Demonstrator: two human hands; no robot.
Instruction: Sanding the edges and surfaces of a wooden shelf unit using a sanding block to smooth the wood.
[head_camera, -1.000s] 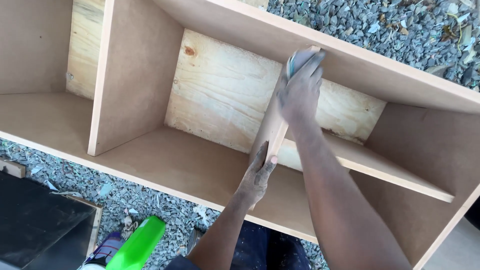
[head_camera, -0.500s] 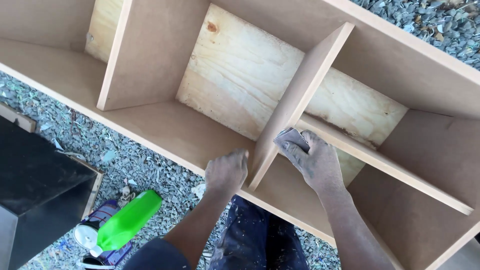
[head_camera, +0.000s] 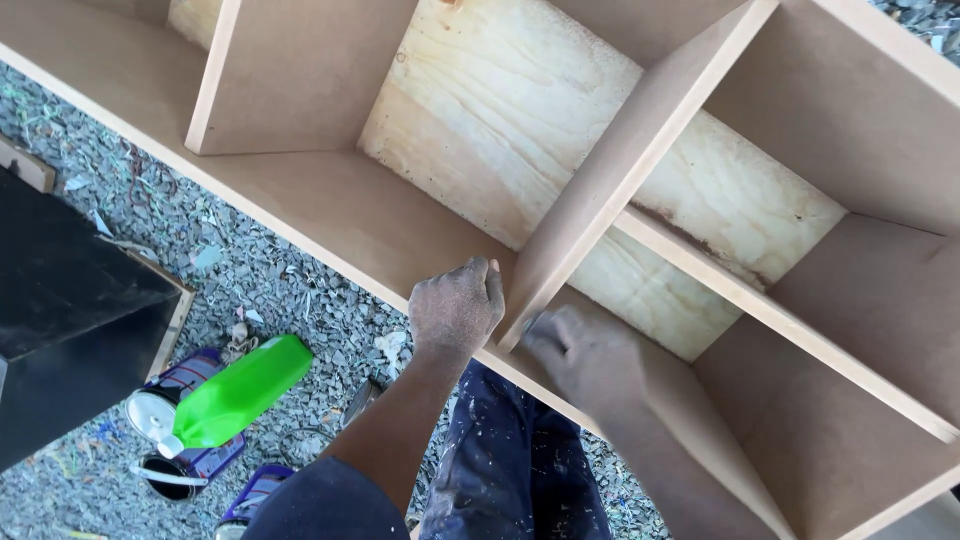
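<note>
1. Gravel ground (head_camera: 250, 260), grey, littered with chips and scraps; outdoor work spot, daylight. Only one view, the head camera looking straight down.
2. Brown fibreboard shelf unit (head_camera: 330, 210) lies on its back across the frame, pale plywood back panel (head_camera: 500, 130) showing through the open compartments.
3. Upright divider (head_camera: 620, 170) runs diagonally from the top right down to the front edge board; its lower end sits between the two hands.
4. Left hand (head_camera: 457, 308) is curled into a loose fist, knuckles up, fingers folded against the divider's lower end and the front edge; seems to brace, not grip.
5. Right hand (head_camera: 585, 355) is blurred, lying low in the compartment right of the divider, close to its base. Cannot tell how open it is or whether it has anything in it.
6. Handling judgement: divider looks stiff, flat, moderately light; unit as a whole bulky and heavy. Raw board faces are smooth and dusty, likely a bit slippery; edges and corners could chip. Best hold on the divider is probably its free top edge or both faces near the joint.
7. Lower left: green plastic bottle (head_camera: 240, 390) lying on round tins (head_camera: 160, 410); black panel (head_camera: 70, 320) at the left edge.
8. Paint-spattered dark trousers (head_camera: 510, 470) are visible below the front edge.
</note>
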